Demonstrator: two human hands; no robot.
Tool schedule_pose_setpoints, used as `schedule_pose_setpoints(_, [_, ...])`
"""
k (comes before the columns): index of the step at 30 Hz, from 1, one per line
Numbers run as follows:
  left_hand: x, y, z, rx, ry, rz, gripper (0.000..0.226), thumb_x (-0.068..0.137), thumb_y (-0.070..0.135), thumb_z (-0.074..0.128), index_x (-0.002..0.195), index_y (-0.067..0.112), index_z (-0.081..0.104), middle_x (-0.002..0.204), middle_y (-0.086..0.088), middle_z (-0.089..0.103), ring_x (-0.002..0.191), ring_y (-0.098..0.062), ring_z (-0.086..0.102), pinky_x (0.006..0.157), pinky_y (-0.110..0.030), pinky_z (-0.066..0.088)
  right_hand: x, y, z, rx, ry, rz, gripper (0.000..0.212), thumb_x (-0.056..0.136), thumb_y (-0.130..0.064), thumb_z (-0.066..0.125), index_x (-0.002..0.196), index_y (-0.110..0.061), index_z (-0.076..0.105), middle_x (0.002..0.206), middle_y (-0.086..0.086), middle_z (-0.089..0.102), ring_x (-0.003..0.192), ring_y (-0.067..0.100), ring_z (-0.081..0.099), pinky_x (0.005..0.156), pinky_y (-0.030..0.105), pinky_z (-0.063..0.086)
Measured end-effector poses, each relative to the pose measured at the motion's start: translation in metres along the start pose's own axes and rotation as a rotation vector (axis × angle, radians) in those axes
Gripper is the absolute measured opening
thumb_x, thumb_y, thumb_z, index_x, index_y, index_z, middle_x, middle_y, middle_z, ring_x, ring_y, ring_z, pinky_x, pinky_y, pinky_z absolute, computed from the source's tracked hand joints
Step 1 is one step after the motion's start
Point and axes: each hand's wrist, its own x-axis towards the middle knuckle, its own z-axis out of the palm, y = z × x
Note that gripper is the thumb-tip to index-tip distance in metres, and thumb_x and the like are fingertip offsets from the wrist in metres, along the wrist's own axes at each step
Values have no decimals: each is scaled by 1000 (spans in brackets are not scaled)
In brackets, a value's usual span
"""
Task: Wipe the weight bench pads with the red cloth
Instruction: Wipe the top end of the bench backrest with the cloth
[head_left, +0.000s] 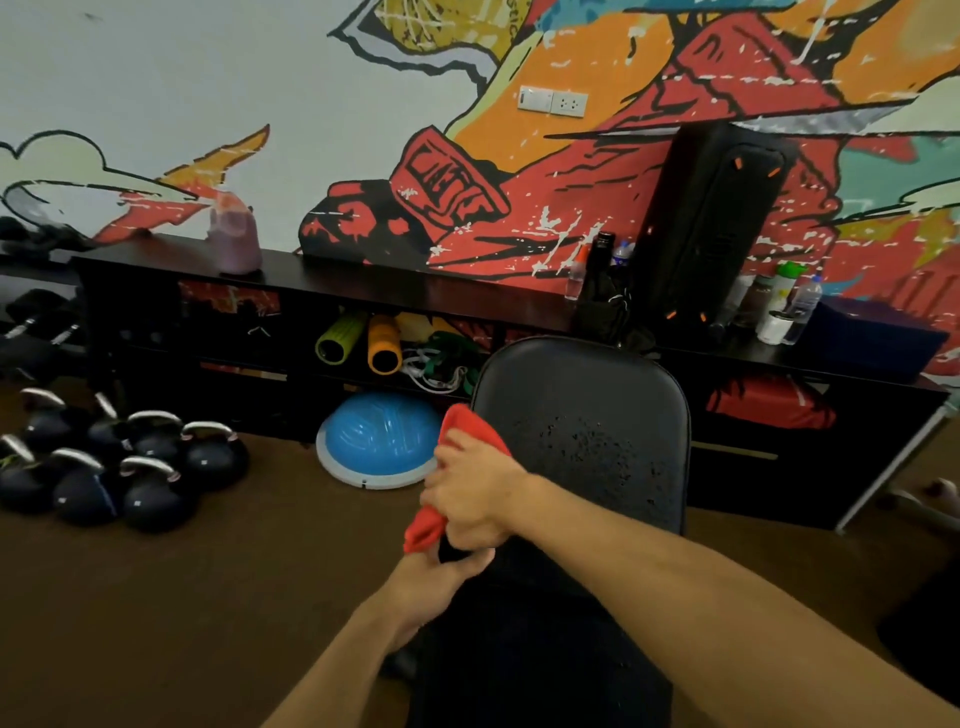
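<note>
Now the right hand (475, 493), its forearm reaching across from the right, curls round the bunched red cloth (466, 423) at the left edge of the black padded weight bench backrest (587, 415). The left hand (431, 582) sits just below, touching the cloth's lower end; blur hides its grip.

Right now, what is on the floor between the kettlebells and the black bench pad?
A blue dome balance trainer sits on the floor between the kettlebells and the bench pad. The head view shows it.
</note>
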Motion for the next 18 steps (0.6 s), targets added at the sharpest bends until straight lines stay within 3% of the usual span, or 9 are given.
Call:
schedule_pose_setpoints(3, [-2,-2,3,9,-16,6,30,87,24,70,104,44,56,104,26,63,100,7,56,72,-10,44,-4,6,4,-11,10,-52,27,82,-33,45,101,-29,64,105,-8,64,103,21,48,103,41,28])
schedule_pose_setpoints(5, [-4,1,3,16,-19,-4,31,88,25,68,111,42,56,103,27,64,97,7,59,77,-12,47,-4,22,1,-32,54,-33,30,80,-36,46,103,-30,65,106,-7,64,105,20,48,103,41,29])
schedule_pose_setpoints(8, [-6,2,2,33,-28,-17,47,88,29,67,132,30,50,116,13,67,108,-6,62,99,-34,49,-5,54,-13,-56,108,46,37,78,-38,42,107,-30,64,111,-7,62,112,20,47,105,40,28])
schedule_pose_setpoints(10, [-6,3,0,66,-34,-26,52,87,35,67,135,32,47,121,13,64,114,-9,59,104,-40,46,-8,78,-24,-28,119,139,46,74,-38,35,112,-30,62,116,-5,60,117,21,46,106,41,28])
schedule_pose_setpoints(14, [-6,3,-1,107,-57,-34,56,87,41,65,138,38,41,128,15,59,120,-9,53,107,-42,42,-10,92,-28,84,122,303,49,75,-36,38,121,-28,56,123,2,56,119,29,42,109,47,25])
schedule_pose_setpoints(18, [-7,1,0,89,-57,-15,48,89,37,65,133,37,46,123,16,63,115,-4,57,104,-36,44,-8,42,-3,-35,137,181,53,71,-36,35,115,-24,63,117,2,60,122,34,42,116,57,8])
